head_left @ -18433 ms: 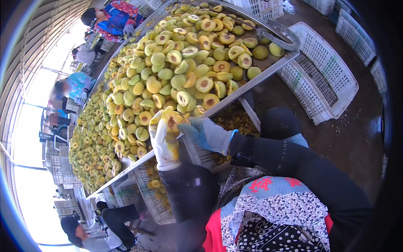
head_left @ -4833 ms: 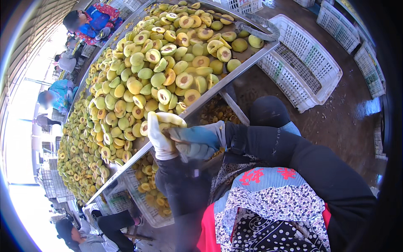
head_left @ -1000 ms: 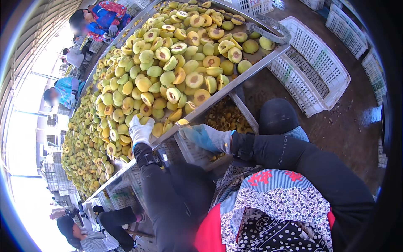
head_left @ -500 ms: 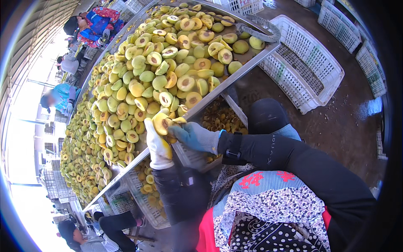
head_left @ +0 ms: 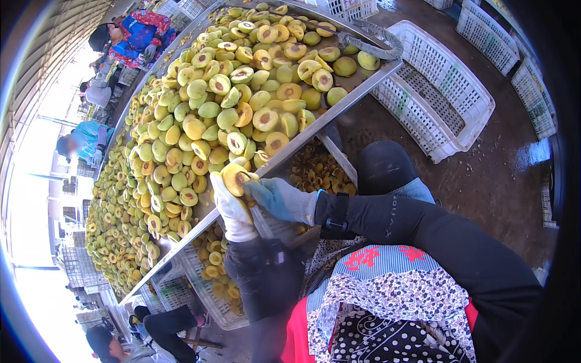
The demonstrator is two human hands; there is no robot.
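Observation:
My left hand (head_left: pixel 233 212), in a white glove with a yellow stain, is closed around a yellow peach half (head_left: pixel 233 179). Its cut face with the brown pit hollow is turned toward my other hand. My right hand (head_left: pixel 279 198), in a grey glove with blue fingers, has its fingers curled against the fruit's right edge. Whatever sits inside those fingers is hidden. Both hands are just in front of the rim of a metal table (head_left: pixel 339 112), on which many halved green-yellow peaches (head_left: pixel 200 115) are heaped.
Brown-yellow scraps (head_left: pixel 318 172) lie below the rim. More halves fill a white crate (head_left: pixel 227 302) under the table. A white plastic crate (head_left: pixel 448 91) stands on the wet floor at right. Co-workers (head_left: pixel 136 36) sit along the far side, another person (head_left: pixel 115 345) at lower left.
Both hands stay together at the peach half. The left wrist has shifted slightly right. A yellow bit that stuck out at the fruit's right side no longer shows. The person at lower left has moved.

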